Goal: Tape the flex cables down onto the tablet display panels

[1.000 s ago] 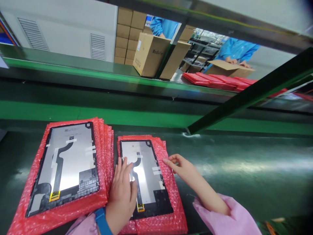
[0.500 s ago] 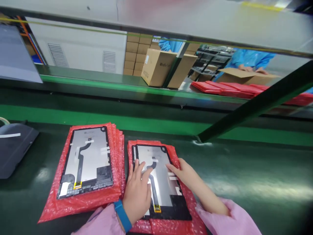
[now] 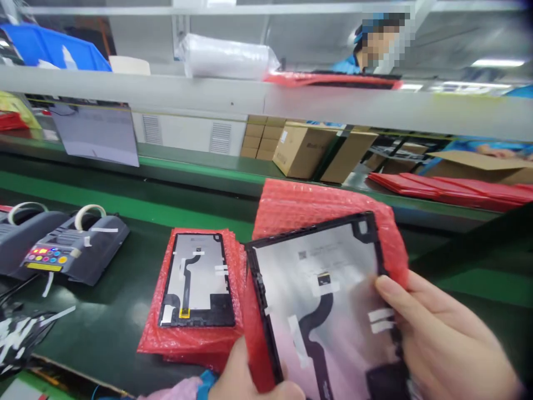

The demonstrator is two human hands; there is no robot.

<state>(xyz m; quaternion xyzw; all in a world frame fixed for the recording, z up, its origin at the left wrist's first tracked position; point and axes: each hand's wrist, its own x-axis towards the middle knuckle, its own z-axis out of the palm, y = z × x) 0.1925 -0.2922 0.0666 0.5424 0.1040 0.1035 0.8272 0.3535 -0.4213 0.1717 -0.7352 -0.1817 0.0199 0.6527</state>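
I hold a tablet screen panel (image 3: 328, 300) up close to the camera, its silver back with a black flex cable facing me, on a red bubble-wrap sleeve (image 3: 308, 208). My right hand (image 3: 441, 333) grips its right edge, thumb on the panel. My left hand (image 3: 250, 378) holds the lower left edge; only part of it shows. A second panel (image 3: 197, 280) lies on a stack of red bubble-wrap sleeves (image 3: 195, 339) on the green bench to the left.
Two grey tape dispensers (image 3: 70, 250) stand at the left. Cardboard boxes (image 3: 303, 150) and flat red sleeves (image 3: 449, 189) sit on the far conveyor. A shelf beam (image 3: 266, 100) crosses overhead, with a person behind it at the top right.
Both hands have lifted the right-hand panel with its red sleeve off the bench toward the camera. The view has swung up and left, bringing the tape dispensers into sight.
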